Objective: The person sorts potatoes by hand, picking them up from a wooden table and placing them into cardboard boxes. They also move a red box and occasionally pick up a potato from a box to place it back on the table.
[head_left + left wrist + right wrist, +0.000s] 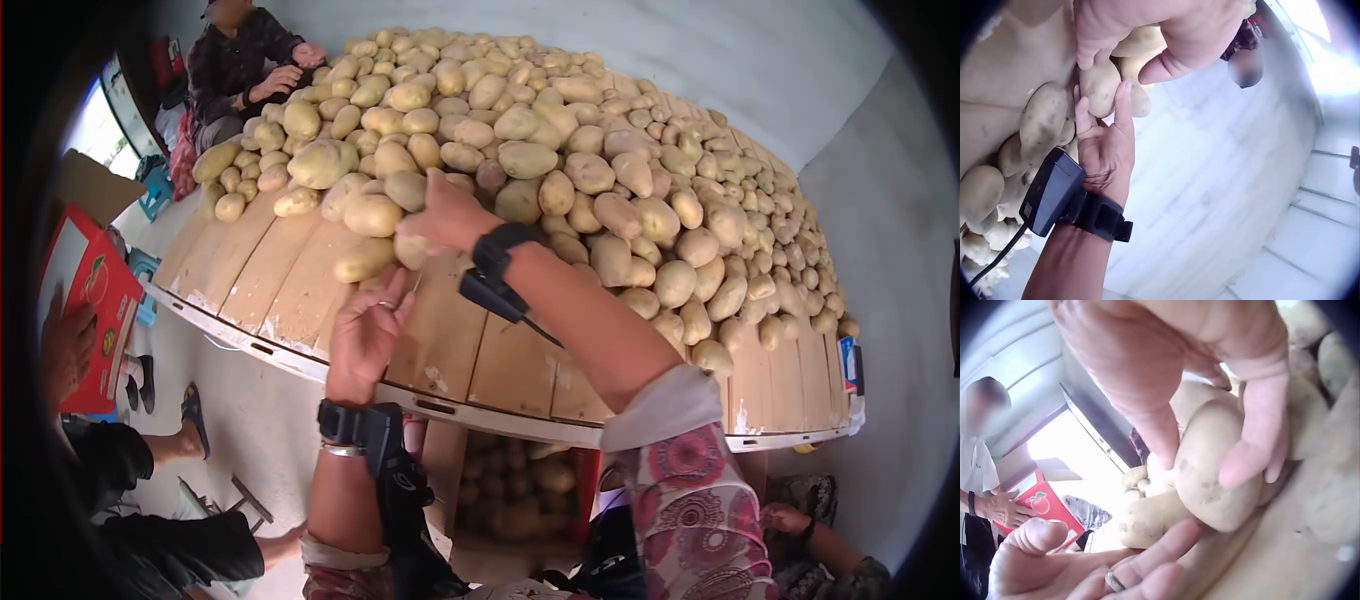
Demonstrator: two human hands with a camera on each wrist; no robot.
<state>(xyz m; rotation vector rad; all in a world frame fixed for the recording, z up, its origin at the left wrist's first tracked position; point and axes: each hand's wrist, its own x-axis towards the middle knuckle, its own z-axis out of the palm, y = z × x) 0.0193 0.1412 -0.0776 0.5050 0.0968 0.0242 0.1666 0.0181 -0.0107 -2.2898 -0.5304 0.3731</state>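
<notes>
My right hand grips a pale yellow potato at the near edge of a large heap, thumb and fingers on its sides. In the right wrist view this potato appears large between the fingers. My left hand is palm up just below it, fingers extended and a ring on one finger. Those fingertips come right up to the underside of the potato. Beside it, another potato lies on the boards.
The heap of potatoes covers much of a slatted wooden table. Beneath the table edge stands a box of potatoes. At left, a person holds a red carton; another person sits at the far left corner.
</notes>
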